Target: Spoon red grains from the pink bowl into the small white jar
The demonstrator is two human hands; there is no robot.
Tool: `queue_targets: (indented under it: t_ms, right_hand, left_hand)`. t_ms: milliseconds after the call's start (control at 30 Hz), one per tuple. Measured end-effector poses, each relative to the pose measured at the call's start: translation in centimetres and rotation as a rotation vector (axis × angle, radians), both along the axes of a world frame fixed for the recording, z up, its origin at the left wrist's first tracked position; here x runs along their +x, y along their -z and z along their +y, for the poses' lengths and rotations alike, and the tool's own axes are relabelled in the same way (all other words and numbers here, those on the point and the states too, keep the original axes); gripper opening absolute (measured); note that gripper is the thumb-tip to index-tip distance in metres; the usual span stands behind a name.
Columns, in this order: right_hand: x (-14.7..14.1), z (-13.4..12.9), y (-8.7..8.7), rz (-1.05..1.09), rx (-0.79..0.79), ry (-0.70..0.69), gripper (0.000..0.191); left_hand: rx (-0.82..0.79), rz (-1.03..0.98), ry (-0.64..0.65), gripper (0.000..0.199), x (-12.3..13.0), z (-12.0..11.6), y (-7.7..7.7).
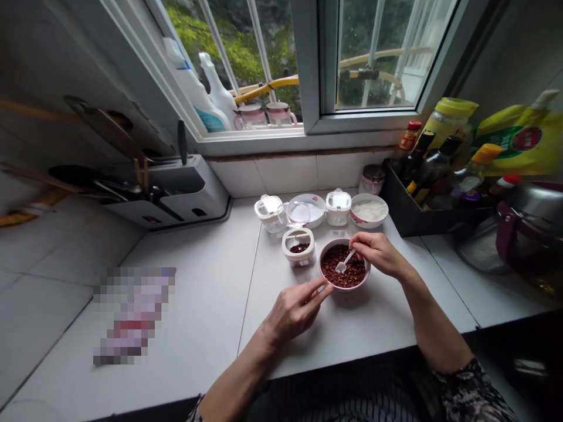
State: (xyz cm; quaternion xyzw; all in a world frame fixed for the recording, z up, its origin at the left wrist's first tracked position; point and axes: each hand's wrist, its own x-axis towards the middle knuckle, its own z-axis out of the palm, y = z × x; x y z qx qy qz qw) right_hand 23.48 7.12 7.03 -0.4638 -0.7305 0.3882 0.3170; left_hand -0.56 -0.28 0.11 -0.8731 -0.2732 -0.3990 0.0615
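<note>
My right hand (pixel 377 252) pinches the handle of a small white spoon (pixel 341 267). The spoon's scoop rests on dark red peppercorn-like spice (pixel 336 255), which fills a pink-rimmed bowl (pixel 347 288). At the bowl's near left side, my left hand (pixel 299 308) has its fingers closed on the rim; its thumb is mostly hidden. Just left of the bowl stands a small clear jar (pixel 299 258) with a cream rim, its top opening showing some of the same spice inside.
Behind are two white-lidded jars (pixel 268 208) (pixel 338 205), a bowl of white powder (pixel 305 221) and another bowl (pixel 369 223) with white contents. A bottle rack (pixel 431 220) and metal pot (pixel 479 252) stand right. A utensil holder (pixel 193 193) and blurred packet (pixel 141 313) are left.
</note>
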Motion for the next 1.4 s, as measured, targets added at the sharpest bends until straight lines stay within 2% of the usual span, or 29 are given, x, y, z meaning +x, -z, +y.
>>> queue_targets:
  t_ms: [200, 433, 667, 867, 1200, 1400]
  right_hand:
    - [0.0, 0.4, 0.4, 0.135, -0.163, 0.056, 0.019]
    - [-0.2, 0.0, 0.0, 0.023, -0.045, -0.005, 0.019]
    - [0.0, 0.1, 0.1, 0.091, -0.129, 0.019, 0.018]
    - [0.0, 0.1, 0.1, 0.111, -0.113, 0.066, 0.019]
    - [-0.5, 0.5, -0.1, 0.314, -0.256, 0.162, 0.028]
    - [-1.7, 0.3, -0.5, 0.432, -0.214, 0.208, 0.032]
  left_hand:
    - [0.002, 0.006, 0.002, 0.038, -0.1, 0.0, 0.0]
    - [0.001, 0.016, 0.000, 0.042, -0.1, -0.1, -0.1]
    - [0.001, 0.011, -0.001, 0.036, -0.1, 0.0, 0.1]
    - [0.024, 0.008, 0.005, 0.032, 0.0, 0.0, -0.1]
    - [0.020, 0.012, 0.001, 0.038, -0.1, 0.0, -0.1]
    - [0.023, 0.005, -0.001, 0.039, -0.1, 0.0, 0.1]
